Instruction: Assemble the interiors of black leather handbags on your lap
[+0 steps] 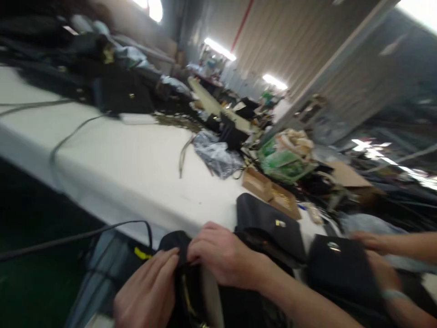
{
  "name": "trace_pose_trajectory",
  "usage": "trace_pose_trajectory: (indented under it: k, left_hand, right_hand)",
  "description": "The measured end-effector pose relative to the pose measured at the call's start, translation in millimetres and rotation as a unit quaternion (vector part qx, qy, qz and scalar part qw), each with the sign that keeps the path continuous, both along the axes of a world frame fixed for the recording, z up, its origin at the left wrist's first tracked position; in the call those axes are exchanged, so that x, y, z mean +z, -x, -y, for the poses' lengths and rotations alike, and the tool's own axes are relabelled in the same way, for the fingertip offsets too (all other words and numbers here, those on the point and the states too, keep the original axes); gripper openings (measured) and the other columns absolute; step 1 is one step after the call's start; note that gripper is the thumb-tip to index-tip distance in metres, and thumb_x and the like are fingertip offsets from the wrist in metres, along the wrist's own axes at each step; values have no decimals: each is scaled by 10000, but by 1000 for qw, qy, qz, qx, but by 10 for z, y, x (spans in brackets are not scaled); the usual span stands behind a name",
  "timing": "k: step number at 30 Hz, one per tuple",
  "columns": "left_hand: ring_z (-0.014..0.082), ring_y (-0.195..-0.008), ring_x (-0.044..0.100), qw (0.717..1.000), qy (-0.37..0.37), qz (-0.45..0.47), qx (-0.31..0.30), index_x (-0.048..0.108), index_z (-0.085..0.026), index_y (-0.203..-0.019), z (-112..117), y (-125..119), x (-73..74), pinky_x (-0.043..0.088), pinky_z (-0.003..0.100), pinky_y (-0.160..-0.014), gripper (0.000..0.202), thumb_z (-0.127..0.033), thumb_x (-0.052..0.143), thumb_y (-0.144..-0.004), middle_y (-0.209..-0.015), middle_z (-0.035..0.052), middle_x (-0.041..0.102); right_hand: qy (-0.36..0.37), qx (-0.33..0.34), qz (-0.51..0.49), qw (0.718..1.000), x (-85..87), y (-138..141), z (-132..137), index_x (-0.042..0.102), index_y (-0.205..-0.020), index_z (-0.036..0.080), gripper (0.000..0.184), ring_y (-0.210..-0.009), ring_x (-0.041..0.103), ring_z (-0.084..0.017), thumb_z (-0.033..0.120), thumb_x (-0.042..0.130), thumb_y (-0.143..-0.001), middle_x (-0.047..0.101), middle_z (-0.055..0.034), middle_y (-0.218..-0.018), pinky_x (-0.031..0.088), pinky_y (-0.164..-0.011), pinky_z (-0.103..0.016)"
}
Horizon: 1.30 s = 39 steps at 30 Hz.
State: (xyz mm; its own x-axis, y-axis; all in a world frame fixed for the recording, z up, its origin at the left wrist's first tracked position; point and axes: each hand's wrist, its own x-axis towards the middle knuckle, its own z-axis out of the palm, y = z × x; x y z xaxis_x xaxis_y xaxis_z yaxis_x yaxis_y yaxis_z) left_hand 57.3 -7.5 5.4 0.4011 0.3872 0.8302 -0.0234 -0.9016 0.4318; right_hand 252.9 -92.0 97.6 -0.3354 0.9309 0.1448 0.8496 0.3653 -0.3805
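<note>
A black bag (175,239) with a gold-coloured zip lies low in the middle of the view, close to my body. My left hand (150,287) grips its near left edge, fingers curled over the top. Beside it, my right hand (223,255) is closed on the bag's upper edge, with the fingertips bent down into the material. A pale strip of lining or panel hangs just below my right hand. Right behind my right hand sits another black bag (269,223) with a small metal clasp on its flap. Motion blur softens the details.
At the right a co-worker's hands (378,255) hold a black bag (341,264). A long white table (136,159) runs to the left, with cords, plastic wrap (218,155) and dark bags (123,91) on it. Small cardboard boxes (269,191) with gold-coloured parts stand beyond.
</note>
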Motion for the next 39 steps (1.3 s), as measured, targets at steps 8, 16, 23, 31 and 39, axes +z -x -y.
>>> trace_pose_trajectory:
  k: [8,16,23,31,39]
  left_hand:
    - [222,-1154,802,989,135,-46,-44,727,-162,-1317,-55,-12,55,693,386,-1042,403,43,523,-1036,-1157,121,823]
    - [176,-1301,781,986,155,-56,-23,690,-122,-1256,-51,-4,22,606,338,-1224,394,85,488,-989,-1271,135,838]
    - [238,-1214,822,993,89,-70,26,710,-69,-1201,154,-122,126,662,384,-1154,333,76,545,-951,-1205,167,854]
    - [280,-1226,822,996,36,-76,32,710,-21,-1234,132,-51,104,675,364,-1110,331,56,489,-1000,-1209,208,847]
    - [281,-1307,786,990,10,-141,-4,672,-6,-1343,108,90,128,667,356,-1099,431,45,361,-1049,-1364,211,804]
  right_hand:
    - [-13,55,-15,998,86,-94,-44,623,-1115,192,271,-906,674,-203,20,416,-1087,735,-64,-984,529,-893,-378]
    - [-175,-148,141,963,41,183,196,732,-1131,201,64,-892,803,-221,165,738,-1078,840,-57,-1004,543,-869,-388]
    - [-149,-364,70,917,-48,737,493,773,-1178,234,195,-777,860,-197,128,708,-1027,883,-34,-1028,683,-723,-262]
    - [-95,-515,-184,832,-414,981,671,855,-1227,249,274,-1052,876,-289,310,842,-961,872,-87,-1216,726,-965,-335]
    - [-41,-550,-348,758,-420,959,518,825,-1040,215,299,-921,871,-279,236,966,-777,876,-72,-993,727,-822,-282]
